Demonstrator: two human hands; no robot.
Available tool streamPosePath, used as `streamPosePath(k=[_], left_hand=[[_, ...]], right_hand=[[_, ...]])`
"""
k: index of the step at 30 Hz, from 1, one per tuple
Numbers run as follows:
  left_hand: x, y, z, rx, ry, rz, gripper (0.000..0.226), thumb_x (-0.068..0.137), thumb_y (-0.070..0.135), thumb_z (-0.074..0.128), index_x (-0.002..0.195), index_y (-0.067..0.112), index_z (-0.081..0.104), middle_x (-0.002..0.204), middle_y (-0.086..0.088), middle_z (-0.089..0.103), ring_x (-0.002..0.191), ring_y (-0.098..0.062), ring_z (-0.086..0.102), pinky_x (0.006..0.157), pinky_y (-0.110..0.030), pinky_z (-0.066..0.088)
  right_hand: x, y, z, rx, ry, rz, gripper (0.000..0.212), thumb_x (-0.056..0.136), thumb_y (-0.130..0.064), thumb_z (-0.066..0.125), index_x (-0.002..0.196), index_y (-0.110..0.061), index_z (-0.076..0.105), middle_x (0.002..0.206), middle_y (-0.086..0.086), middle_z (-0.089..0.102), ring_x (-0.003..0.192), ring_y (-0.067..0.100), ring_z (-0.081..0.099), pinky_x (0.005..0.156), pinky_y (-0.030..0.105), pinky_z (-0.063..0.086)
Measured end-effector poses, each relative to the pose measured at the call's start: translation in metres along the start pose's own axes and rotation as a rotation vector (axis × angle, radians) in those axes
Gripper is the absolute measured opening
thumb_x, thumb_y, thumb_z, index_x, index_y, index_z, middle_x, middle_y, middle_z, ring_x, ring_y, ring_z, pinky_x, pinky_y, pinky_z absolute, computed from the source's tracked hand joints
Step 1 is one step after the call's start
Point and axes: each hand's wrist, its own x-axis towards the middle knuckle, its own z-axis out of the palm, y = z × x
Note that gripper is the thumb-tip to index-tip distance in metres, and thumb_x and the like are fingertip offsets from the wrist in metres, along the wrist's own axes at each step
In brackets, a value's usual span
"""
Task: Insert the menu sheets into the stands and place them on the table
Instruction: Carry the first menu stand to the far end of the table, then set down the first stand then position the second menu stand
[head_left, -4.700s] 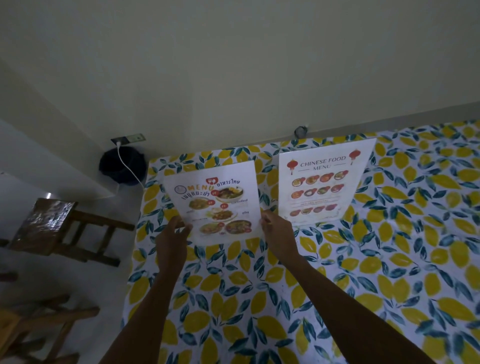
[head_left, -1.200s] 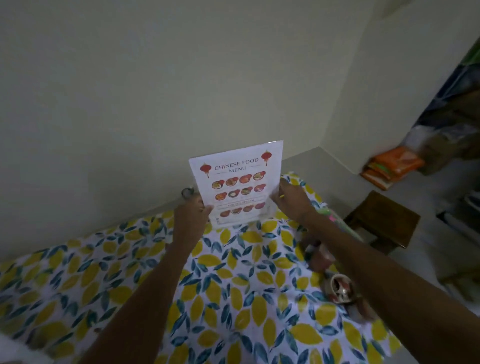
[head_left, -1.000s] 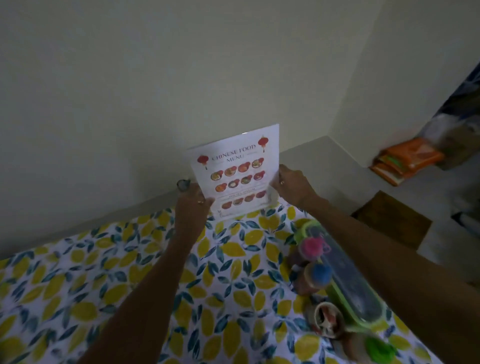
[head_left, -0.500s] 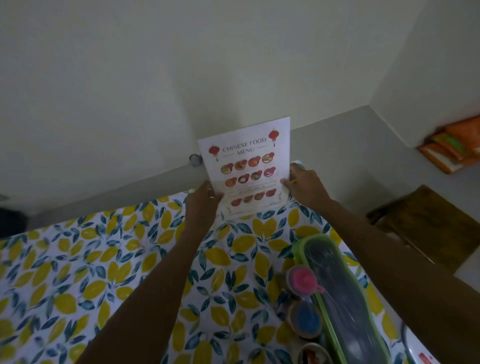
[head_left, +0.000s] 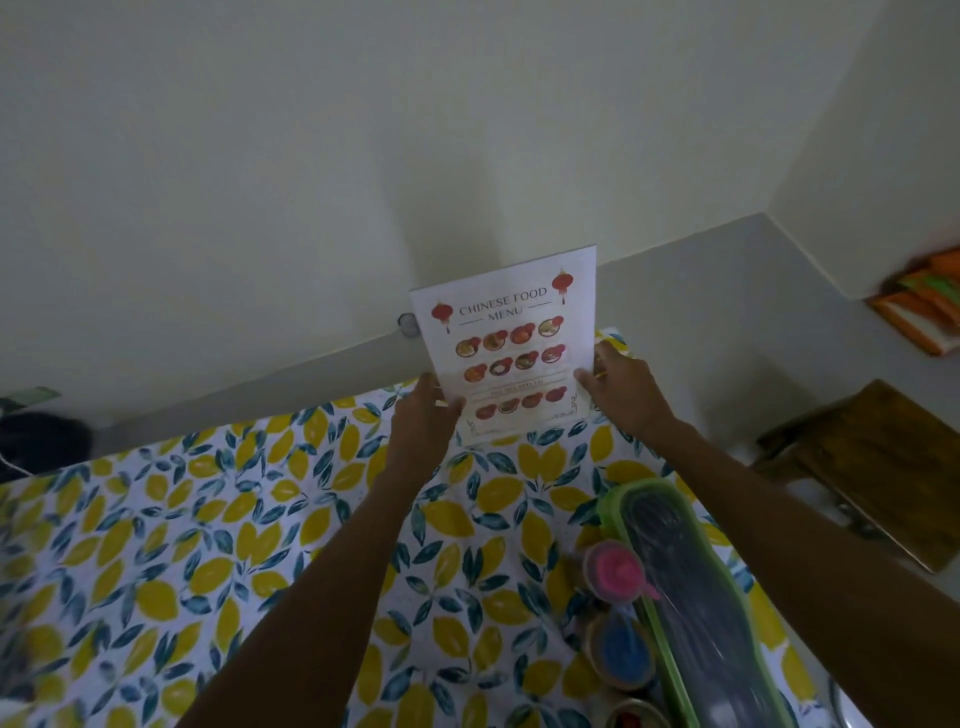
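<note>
- Standing upright at the far edge of the tabletop, close to the wall, the menu stand shows a sheet headed "CHINESE FOOD MENU" with red lanterns and rows of dishes.
- Its lower edge meets the lemon-and-leaf patterned cloth covering the tabletop; whether the base rests fully on it cannot be told from this head view.
- Left hand grips the stand's lower left edge, thumb on the front of the sheet, fingers curled behind.
- Right hand grips the lower right edge, fingers closed against the side of the stand.
- Both forearms reach forward from the bottom of the view, well apart at the elbows and converging toward the stand.
- Near the right forearm a long green-rimmed container with a dark clear lid lies on the cloth.
- Just beside its left side stand small jars, one with a pink lid and one with a blue lid.
- Right of the tabletop, lower down, a dark wooden stool stands on the floor.
- Orange and green packets lie by the wall at far right.
</note>
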Motion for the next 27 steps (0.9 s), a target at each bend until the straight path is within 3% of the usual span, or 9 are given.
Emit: streamPosePath(k=[2,5,7,9,13,16,21,27], left_hand=[[-0.003,-0.003,-0.001,-0.036,-0.015,-0.001,0.028,0.091,0.019,0.068,0.114,0.007,0.056,0.111,-0.006,0.068,0.081,-0.014,0.063,0.066,-0.028,0.051],[-0.01,-0.007,-0.006,-0.033,-0.018,0.008,0.035,0.089,0.022,0.071,0.118,0.01,0.055,0.12,-0.01,0.065,0.101,-0.023,0.066,0.081,-0.041,0.057],[-0.017,-0.01,-0.011,0.014,-0.035,0.028,0.042,0.09,0.025,0.07,0.125,0.009,0.053,0.125,-0.012,0.061,0.112,-0.026,0.061,0.088,-0.038,0.052],[-0.027,-0.015,-0.018,0.106,-0.054,0.052,0.047,0.091,0.031,0.068,0.128,0.008,0.052,0.125,-0.012,0.059,0.115,-0.027,0.058,0.087,-0.033,0.045],[-0.058,-0.031,-0.039,0.327,-0.019,0.161,0.056,0.087,0.048,0.067,0.131,0.015,0.055,0.126,-0.008,0.058,0.113,-0.027,0.058,0.091,-0.038,0.046],[-0.084,-0.043,-0.059,0.449,-0.014,0.192,0.064,0.087,0.059,0.057,0.137,0.02,0.049,0.137,-0.008,0.054,0.123,-0.029,0.054,0.102,-0.044,0.04],[-0.14,-0.078,-0.109,0.412,-0.019,0.185,0.071,0.089,0.061,0.053,0.146,0.021,0.04,0.146,-0.007,0.048,0.133,-0.028,0.046,0.108,-0.045,0.036],[-0.229,-0.16,-0.193,0.42,0.045,0.17,0.071,0.09,0.063,0.05,0.148,0.023,0.037,0.148,-0.005,0.047,0.134,-0.028,0.046,0.107,-0.043,0.036]], right_hand=[[-0.004,-0.002,-0.001,0.014,-0.023,0.029,0.029,0.092,-0.035,0.057,0.108,-0.01,0.053,0.099,0.013,0.07,0.086,0.029,0.067,0.079,0.047,0.057],[-0.015,-0.006,-0.007,0.056,-0.038,0.062,0.036,0.09,-0.039,0.059,0.116,-0.013,0.054,0.108,0.01,0.071,0.094,0.027,0.068,0.085,0.046,0.057],[-0.025,-0.01,-0.012,0.026,-0.023,0.064,0.041,0.091,-0.039,0.06,0.121,-0.012,0.053,0.112,0.011,0.07,0.1,0.029,0.066,0.088,0.044,0.055],[-0.038,-0.016,-0.015,-0.076,-0.026,0.043,0.042,0.092,-0.036,0.058,0.125,-0.01,0.05,0.117,0.014,0.066,0.105,0.033,0.063,0.088,0.043,0.051],[-0.073,-0.043,-0.016,-0.378,-0.077,-0.041,0.045,0.094,-0.036,0.051,0.132,-0.013,0.043,0.123,0.016,0.058,0.11,0.037,0.059,0.086,0.047,0.052],[-0.104,-0.076,-0.013,-0.494,-0.089,-0.127,0.045,0.094,-0.036,0.051,0.131,-0.012,0.043,0.122,0.016,0.057,0.111,0.037,0.057,0.084,0.048,0.052],[-0.166,-0.142,0.012,-0.563,-0.076,-0.233,0.044,0.094,-0.038,0.051,0.13,-0.012,0.046,0.122,0.015,0.058,0.113,0.036,0.055,0.084,0.046,0.051],[-0.25,-0.23,0.089,-0.636,-0.114,-0.328,0.049,0.096,-0.041,0.045,0.134,-0.009,0.043,0.129,0.017,0.054,0.115,0.038,0.053,0.087,0.047,0.05]])
